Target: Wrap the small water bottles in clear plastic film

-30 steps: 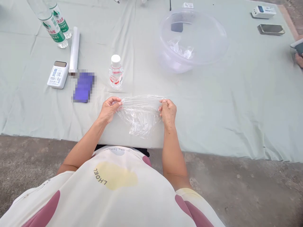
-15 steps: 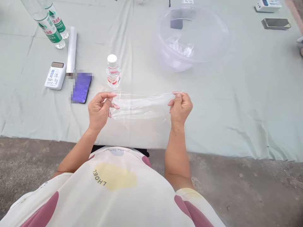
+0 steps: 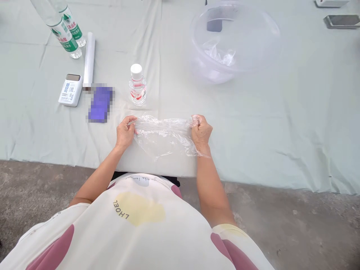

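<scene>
"What's around the hands?"

"Far left of the left hand [image 3: 125,133] stand two tall clear plastic bottles with green-and-white labels [image 3: 64,37]. Nearer are a white box with a dark window [image 3: 70,92], a long white roll [image 3: 89,60] and a flat purple oblong [image 3: 99,105]. That hand pinches one end of a thin, clear, crinkly plastic sheet [image 3: 163,133]. Just past the sheet stands a small clear bottle with a white cap [image 3: 137,90], closest in the way. The right hand [image 3: 201,132] is balled tight on the other end. Beyond it sits a big see-through plastic bowl [image 3: 206,71] with crumpled clear plastic [image 3: 219,55] inside."

"What's hard to see?"

"The tall bottles' tops are cut off. Blocky blur covers the purple oblong. I can't tell whether a dark patch [image 3: 214,25] is in the bowl or behind it."
</scene>
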The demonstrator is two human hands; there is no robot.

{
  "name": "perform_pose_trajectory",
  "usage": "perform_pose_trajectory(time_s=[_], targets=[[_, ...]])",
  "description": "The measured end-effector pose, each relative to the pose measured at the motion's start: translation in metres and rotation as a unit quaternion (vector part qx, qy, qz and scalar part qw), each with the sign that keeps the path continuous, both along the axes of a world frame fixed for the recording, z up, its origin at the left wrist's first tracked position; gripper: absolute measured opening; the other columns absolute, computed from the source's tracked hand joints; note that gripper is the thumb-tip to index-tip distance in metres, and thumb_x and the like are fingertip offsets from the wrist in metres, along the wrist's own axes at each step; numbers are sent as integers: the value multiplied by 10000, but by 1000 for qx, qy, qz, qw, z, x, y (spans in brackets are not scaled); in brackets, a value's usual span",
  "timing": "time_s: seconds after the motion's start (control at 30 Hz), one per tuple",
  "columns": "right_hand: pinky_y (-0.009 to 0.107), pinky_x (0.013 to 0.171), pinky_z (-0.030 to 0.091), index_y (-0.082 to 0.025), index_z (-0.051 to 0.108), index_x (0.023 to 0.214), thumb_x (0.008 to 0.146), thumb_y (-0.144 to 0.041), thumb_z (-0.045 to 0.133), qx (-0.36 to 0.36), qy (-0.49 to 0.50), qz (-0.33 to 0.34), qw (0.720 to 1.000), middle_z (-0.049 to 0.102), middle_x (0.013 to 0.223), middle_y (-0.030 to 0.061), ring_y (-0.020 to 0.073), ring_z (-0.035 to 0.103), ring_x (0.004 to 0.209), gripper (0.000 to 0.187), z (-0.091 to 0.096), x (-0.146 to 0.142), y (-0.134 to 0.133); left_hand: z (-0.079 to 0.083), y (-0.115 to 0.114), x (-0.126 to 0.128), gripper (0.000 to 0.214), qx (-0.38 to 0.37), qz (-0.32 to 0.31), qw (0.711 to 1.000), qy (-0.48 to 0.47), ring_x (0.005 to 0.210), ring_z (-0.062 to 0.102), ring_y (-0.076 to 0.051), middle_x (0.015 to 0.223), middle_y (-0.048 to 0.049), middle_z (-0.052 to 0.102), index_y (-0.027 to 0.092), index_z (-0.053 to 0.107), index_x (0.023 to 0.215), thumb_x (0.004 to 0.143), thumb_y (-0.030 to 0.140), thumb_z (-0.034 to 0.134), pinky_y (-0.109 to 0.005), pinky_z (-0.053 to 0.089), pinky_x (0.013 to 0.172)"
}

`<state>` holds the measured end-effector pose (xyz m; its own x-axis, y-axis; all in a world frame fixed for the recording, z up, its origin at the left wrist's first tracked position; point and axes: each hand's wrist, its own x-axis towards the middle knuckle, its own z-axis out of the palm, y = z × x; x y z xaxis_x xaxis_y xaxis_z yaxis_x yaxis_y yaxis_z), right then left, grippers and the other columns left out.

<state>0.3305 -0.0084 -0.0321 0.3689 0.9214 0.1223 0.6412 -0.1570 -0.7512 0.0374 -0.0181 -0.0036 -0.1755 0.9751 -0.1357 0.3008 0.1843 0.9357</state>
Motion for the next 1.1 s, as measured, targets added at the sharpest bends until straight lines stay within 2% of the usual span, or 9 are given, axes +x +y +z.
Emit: perform_pose_trajectory(time_s=[0.1,0.23,0.33,0.43,0.53,0.6,0.67,0.8,1.1], targets=[[305,705,432,-225,634,1040,917,-408,423,-49,-24,15,998,568,646,-27,170,539,645,305,7,6,1,2,-1,0,184,21,-22,998,47,550,525,-92,955,-1,669,238,606,976,817,189,525,-240,383,560],[305,664,406,-229,647,942,860,-322,479,-118,-33,8,992,578,645,-20,178,527,649,209,12,14,6,-4,1,-2,108,83,-67,988,111,659,511,-119,1147,-27,644,227,577,798,795,148,504,-265,376,647],[306,633,373,-230,641,900,853,-299,492,-142,-54,-1,988,568,648,-12,179,501,633,171,15,12,7,-8,1,-3,120,81,-119,977,159,733,523,-147,1235,-5,621,224,576,717,767,137,511,-279,347,639],[307,625,353,-234,631,914,886,-297,472,-158,-81,-3,984,544,649,-12,178,485,628,173,19,7,4,-8,0,-2,199,72,-146,962,217,857,567,-188,1289,-13,591,253,657,857,785,141,508,-285,359,649],[308,625,356,-239,627,946,906,-306,455,-165,-86,2,983,542,665,-11,181,500,642,190,22,5,1,-5,-1,1,232,69,-166,937,298,1013,584,-243,1373,-78,525,256,673,1028,846,214,535,-304,411,679],[310,622,364,-238,631,948,901,-314,464,-173,-83,0,981,543,668,-9,182,506,642,189,24,8,1,-1,-1,2,284,65,-196,916,345,1148,547,-301,1429,-121,463,252,655,1117,842,316,621,-329,453,707],[311,615,374,-234,635,933,890,-315,479,-185,-73,-4,980,538,662,-8,181,506,634,182,24,13,2,4,-1,3,468,57,-229,896,377,1238,486,-354,1472,-150,404,255,622,1206,781,420,723,-362,490,739],[314,607,388,-232,638,891,869,-312,511,-193,-53,-17,980,541,657,-12,175,511,619,152,24,26,2,14,2,5,753,24,-277,869,410,1264,433,-401,1512,-165,332,280,556,1317,656,513,831,-420,529,779],[322,648,446,-212,632,812,794,-231,582,-211,63,-74,973,607,675,-20,124,509,524,57,39,56,12,41,12,8,914,-64,-362,800,475,1285,391,-370,1520,-113,257,387,404,1455,653,604,787,-459,528,878]])
